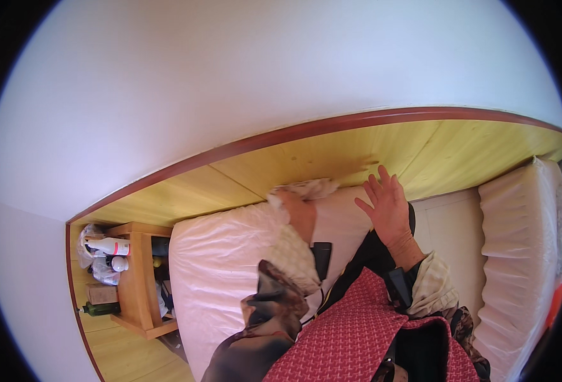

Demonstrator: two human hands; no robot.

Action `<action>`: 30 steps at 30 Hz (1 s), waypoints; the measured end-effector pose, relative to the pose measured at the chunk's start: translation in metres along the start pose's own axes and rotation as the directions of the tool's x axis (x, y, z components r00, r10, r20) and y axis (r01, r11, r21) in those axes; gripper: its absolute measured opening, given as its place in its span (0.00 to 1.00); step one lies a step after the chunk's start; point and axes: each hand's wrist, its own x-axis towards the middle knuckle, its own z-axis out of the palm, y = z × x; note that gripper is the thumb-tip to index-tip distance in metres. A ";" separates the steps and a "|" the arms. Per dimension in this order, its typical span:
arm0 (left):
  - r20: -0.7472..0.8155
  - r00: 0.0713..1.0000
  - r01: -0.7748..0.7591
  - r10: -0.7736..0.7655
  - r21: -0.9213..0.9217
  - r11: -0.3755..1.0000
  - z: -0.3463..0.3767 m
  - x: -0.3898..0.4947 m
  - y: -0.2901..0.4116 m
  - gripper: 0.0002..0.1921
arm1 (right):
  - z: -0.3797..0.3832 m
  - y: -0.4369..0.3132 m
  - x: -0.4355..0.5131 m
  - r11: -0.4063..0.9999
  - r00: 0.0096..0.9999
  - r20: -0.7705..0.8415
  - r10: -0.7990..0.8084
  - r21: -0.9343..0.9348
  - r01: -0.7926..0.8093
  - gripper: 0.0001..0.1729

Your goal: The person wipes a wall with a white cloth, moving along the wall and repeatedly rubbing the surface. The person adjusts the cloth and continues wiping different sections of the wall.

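My left hand [301, 212], slightly blurred, grips a pale crumpled cloth [320, 188]. That cloth lies against the lower part of the yellow wood wall panel [243, 176], just above the back edge of a pink-covered mattress [223, 238]. To the right, my right hand [387, 207] is raised with its fingers spread and holds nothing. Its fingertips overlap the panel in the view; whether they touch it I cannot tell. A dark shadow [343, 167] falls on the panel between the two hands. Both wrists carry black devices, the left one [322, 260] hanging over the mattress.
On the left stands a wooden nightstand [140, 281] with a white spray bottle [111, 246], a small box [102, 293] and a green bottle [100, 309]. Another mattress [515, 258], partly in clear plastic, stands at the right. Dark red trim [309, 128] caps the panel.
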 end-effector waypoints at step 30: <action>-0.495 0.860 -0.059 -0.122 -0.335 0.941 -0.228 0.064 0.020 0.19 | 0.013 -0.015 -0.006 0.995 0.993 0.100 -0.070 0.084 0.062 0.37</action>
